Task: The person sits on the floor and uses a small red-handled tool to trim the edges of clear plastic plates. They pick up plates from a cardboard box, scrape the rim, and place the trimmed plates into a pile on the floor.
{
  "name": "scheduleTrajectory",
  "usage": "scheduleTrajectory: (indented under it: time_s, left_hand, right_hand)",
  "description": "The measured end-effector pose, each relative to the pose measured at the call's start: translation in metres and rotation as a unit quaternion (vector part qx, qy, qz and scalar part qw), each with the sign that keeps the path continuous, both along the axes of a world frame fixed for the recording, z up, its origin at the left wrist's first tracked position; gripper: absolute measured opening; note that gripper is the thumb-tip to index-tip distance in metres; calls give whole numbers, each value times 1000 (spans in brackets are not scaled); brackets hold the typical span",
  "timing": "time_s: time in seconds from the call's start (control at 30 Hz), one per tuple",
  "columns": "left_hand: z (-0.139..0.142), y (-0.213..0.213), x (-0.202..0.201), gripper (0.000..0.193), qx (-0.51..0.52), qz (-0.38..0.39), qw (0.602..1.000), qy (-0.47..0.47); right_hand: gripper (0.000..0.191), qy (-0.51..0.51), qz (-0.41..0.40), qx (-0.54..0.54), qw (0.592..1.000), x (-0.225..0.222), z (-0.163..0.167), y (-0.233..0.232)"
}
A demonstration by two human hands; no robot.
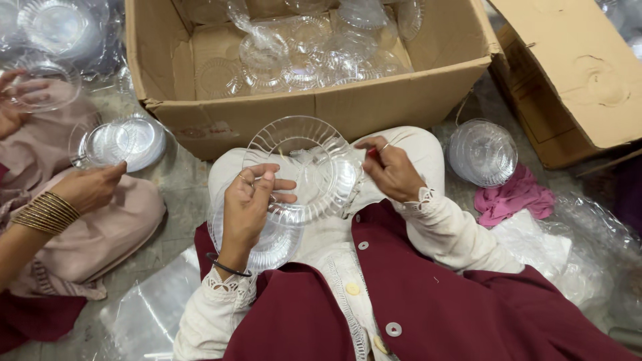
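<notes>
Clear plastic plate (301, 164) is held tilted over the lap, above a second plate (267, 244), so its face can be seen; the left hand (249, 204) is clamped on its rim, the right hand (391, 170) pinched on the opposite edge, before the cardboard box (414, 93).

Between the left hand (249, 200) and the right hand (391, 172) sits a round clear plastic plate with a ribbed rim (304, 157), glossy and see-through. Under the left hand lies a second clear plastic plate (271, 246), equally shiny. Beyond both hands stands a matt brown cardboard box (394, 100), rough at its torn edges, holding more glossy clear plates. To the right of the right hand rests a stack of clear plastic plates (481, 152), and beside it a soft, crumpled pink cloth (513, 198). The sleeves are cream cloth with lace cuffs.
</notes>
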State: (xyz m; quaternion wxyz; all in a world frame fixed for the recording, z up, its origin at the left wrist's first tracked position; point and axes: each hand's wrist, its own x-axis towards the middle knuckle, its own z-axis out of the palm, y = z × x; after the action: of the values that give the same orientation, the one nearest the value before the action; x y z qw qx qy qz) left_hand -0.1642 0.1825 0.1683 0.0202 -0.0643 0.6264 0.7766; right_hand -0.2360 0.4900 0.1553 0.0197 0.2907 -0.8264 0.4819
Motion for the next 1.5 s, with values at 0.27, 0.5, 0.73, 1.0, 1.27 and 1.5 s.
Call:
scheduleTrajectory:
  time_s: [0.27, 0.5, 0.73, 1.0, 1.27, 1.5]
  left_hand:
    - [3, -11, -6, 30, 29, -73, 997, 15]
    - [4, -9, -6, 31, 22, -29, 999, -15]
    - [7, -13, -9, 30, -21, 11, 1000, 16]
    - [19, 13, 5, 28, -9, 92, 995, 29]
    - [24, 31, 5, 27, -19, 132, 984, 117]
    - [24, 51, 5, 26, 29, 157, 976, 146]
  right_hand:
    - [87, 20, 113, 15, 993, -21, -1, 2]
    - [85, -47, 98, -42, 993, -22, -32, -10]
    - [73, -31, 101, 41, 994, -17, -21, -13]
    - [72, -43, 40, -14, 998, -4, -24, -23]
    - [77, 125, -13, 27, 992, 0, -45, -28]
    - [75, 33, -56, 18, 998, 17, -29, -28]
